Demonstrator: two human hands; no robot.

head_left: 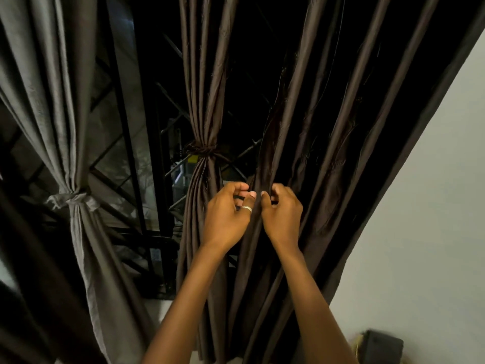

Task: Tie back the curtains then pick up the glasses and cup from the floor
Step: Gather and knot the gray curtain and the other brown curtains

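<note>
Item: left hand (227, 216), bare, a ring (247, 209) on one finger. Fingers (240, 189) are curling narrow, tips pinching at the left edge of a gathered fold of the dark brown curtain (325, 143). Whether a tie cord is lying inside the pinch cannot be told.

Item: right hand (283, 215), bare. Fingers (266, 199) are curling narrow and gripping the same fold from its right side, just beside the left fingertips, nearly touching them.

Item: dark brown curtain, untied panel. It is hanging loose in long pleats, running up and to the right of both sets of fingers and down below the wrists.

Item: tied brown panel (204, 109), up and to the left of the left fingers, near them. A knot (203, 149) is cinching it just above the level of the fingertips.

Item: grey curtain (52, 88), well apart to the left of the left fingers, gathered by a grey knot (74, 199).

Item: window grille (168, 101), dark, showing behind the panels.

Item: pale wall (433, 193), right of the right fingers.

Item: dark box-like object (381, 346), low, well below the right fingers; kind cannot be told.
</note>
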